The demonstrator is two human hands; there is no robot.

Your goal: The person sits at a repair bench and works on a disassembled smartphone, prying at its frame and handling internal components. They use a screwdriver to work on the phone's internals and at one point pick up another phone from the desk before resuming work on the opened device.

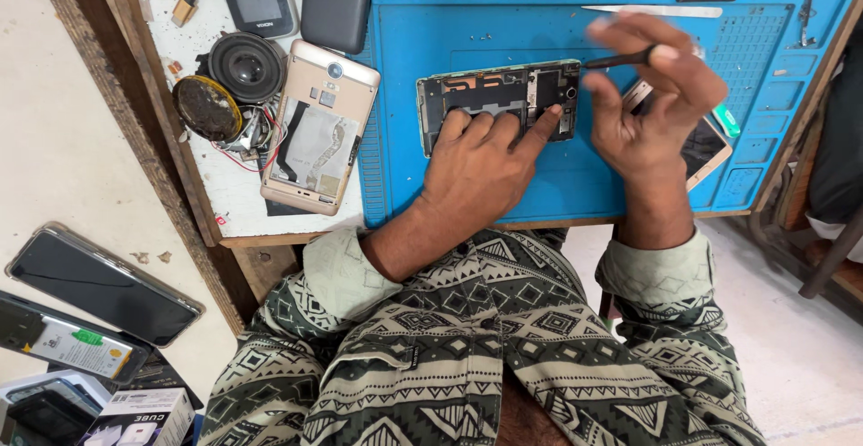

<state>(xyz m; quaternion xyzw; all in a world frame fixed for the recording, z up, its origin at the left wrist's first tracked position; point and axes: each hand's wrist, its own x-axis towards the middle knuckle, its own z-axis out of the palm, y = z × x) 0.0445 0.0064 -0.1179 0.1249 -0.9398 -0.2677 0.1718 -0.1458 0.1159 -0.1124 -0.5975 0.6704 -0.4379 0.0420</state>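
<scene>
My left hand (476, 154) lies flat, fingers pressing the opened phone chassis (499, 100) onto the blue repair mat (557, 190) on the tabletop (235, 196). My right hand (652, 95) pinches a thin black screwdriver (620, 57), tip at the chassis's right end. A gold back cover (319, 127) lies left of the mat.

I saw a bright blue mat (557, 185) under a phone frame (499, 95) that was black with copper patches. The phone back cover (319, 127) beside it was pale gold. The trousers (485, 347) carried a black-and-cream geometric print. The speaker (245, 66) was black.
</scene>
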